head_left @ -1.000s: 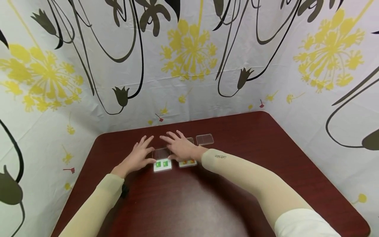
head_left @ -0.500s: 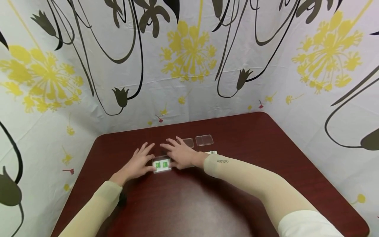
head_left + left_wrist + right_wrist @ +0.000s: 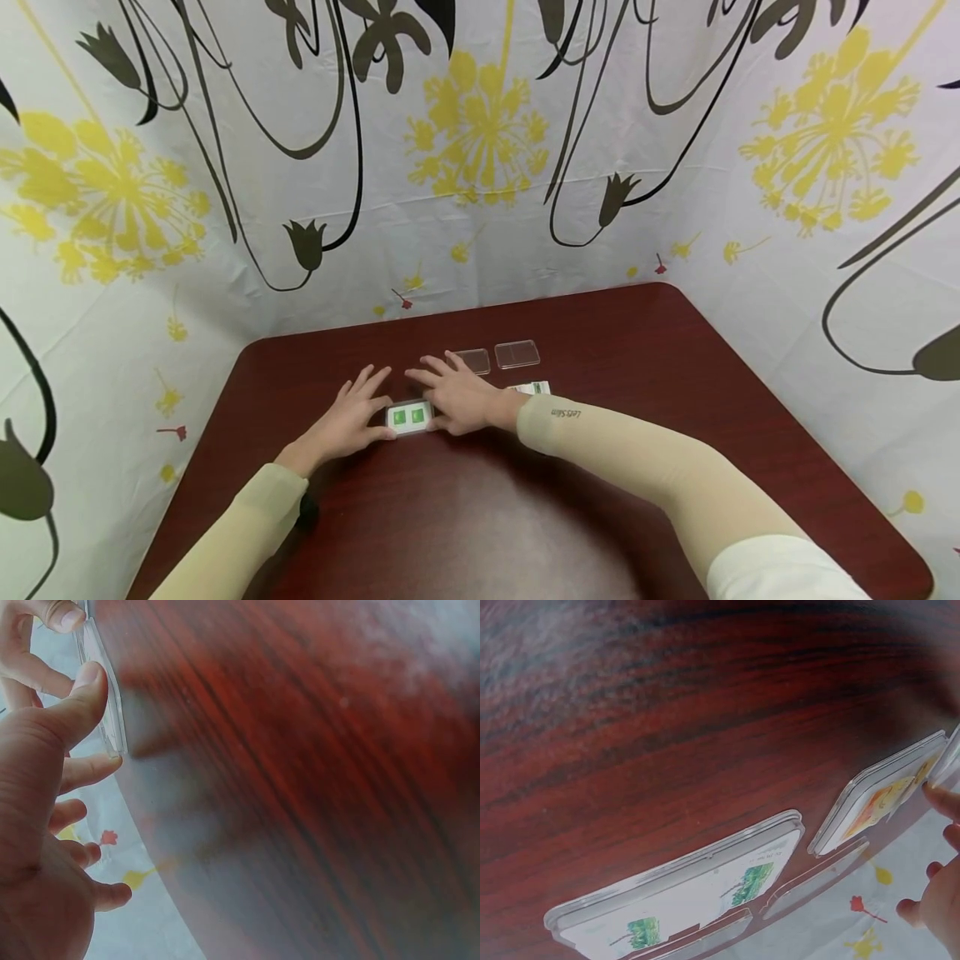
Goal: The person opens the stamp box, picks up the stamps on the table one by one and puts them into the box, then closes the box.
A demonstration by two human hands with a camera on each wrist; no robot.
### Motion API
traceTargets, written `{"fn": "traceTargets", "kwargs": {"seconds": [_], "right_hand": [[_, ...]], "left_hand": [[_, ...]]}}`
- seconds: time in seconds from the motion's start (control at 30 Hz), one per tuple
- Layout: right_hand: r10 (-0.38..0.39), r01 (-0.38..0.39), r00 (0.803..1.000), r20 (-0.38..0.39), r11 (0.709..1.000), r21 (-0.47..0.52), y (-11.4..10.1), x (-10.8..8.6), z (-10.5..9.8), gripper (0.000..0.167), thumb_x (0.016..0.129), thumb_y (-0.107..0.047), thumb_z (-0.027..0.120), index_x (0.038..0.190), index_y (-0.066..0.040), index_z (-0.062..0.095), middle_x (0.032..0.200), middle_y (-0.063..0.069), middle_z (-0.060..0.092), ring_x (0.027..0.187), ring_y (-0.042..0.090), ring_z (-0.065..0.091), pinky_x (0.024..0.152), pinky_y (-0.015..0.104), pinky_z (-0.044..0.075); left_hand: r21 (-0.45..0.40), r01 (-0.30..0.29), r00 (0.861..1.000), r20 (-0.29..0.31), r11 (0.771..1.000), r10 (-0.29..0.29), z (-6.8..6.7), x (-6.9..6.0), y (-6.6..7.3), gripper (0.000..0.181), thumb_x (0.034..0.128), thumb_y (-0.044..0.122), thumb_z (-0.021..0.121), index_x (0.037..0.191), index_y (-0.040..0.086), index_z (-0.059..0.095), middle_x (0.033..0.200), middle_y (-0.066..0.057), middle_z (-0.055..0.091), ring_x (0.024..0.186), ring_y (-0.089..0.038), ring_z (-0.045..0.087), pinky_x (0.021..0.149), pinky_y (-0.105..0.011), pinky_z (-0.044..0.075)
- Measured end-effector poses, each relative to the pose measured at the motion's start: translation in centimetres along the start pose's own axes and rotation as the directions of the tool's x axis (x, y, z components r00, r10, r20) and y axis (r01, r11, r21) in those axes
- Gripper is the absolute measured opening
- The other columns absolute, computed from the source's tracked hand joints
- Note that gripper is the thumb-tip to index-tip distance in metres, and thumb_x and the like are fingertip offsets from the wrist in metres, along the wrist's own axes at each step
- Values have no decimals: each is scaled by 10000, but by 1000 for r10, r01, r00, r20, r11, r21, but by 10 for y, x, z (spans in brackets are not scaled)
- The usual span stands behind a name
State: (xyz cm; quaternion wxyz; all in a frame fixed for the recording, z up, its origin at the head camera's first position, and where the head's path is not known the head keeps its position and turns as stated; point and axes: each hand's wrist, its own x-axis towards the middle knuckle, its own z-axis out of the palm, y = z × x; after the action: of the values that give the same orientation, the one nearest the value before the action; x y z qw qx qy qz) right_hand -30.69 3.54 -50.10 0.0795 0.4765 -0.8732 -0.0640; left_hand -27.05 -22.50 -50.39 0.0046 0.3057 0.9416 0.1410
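In the head view, a small clear plastic case (image 3: 410, 417) holding a white card with two green squares lies between both hands. At its left side, my left hand (image 3: 347, 418) grips the edge with thumb and index finger, the other fingers spread. My right hand (image 3: 463, 398) holds the case's right side by thumb and fingers, covering that edge. In the left wrist view, the left thumb and index finger touch the thin case (image 3: 112, 697). A case with an orange picture (image 3: 881, 802) sits beside the right hand in the right wrist view.
Two clear lids (image 3: 517, 354) lie behind the right hand on the dark red table (image 3: 480, 517). Past the right wrist, a white-and-green card (image 3: 532, 388) shows partly. Another case with green tree-like pictures (image 3: 682, 900) appears in the right wrist view. Patterned cloth (image 3: 480, 242) surrounds the table.
The clear cover that stood behind the green-square card now lies over it. My right hand has moved slightly nearer, hiding the orange card and uncovering the lid behind.
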Motion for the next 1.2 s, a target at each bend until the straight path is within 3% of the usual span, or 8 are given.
{"fn": "traceTargets", "kwargs": {"seconds": [0.73,1.0,1.2], "right_hand": [[-4,4,1000,26,1000,27,-2,0,-2,439,930,-613,607,1096,-229,740,1632,-10,273,1501,318,173,1144,627,198],[14,-15,1000,6,999,39,-3,-1,-1,431,916,-624,622,1029,-228,752,1607,-1,321,1487,326,217,1146,613,209],[30,-32,999,25,998,62,-5,0,-2,425,894,-625,655,1014,-234,772,1586,-1,355,1485,323,224,1139,612,231]], "left_hand": [[-17,37,999,17,999,-36,3,-2,1,502,855,456,794,1209,109,716,1642,-134,238,1520,-388,76,1102,-715,172],[-31,34,999,3,999,-34,1,-1,1,545,838,444,814,1242,91,717,1636,-92,270,1516,-382,104,1095,-718,187],[-56,67,998,14,996,-66,-1,0,2,597,802,456,841,1255,87,721,1628,-83,295,1502,-420,129,1082,-728,201]]}}
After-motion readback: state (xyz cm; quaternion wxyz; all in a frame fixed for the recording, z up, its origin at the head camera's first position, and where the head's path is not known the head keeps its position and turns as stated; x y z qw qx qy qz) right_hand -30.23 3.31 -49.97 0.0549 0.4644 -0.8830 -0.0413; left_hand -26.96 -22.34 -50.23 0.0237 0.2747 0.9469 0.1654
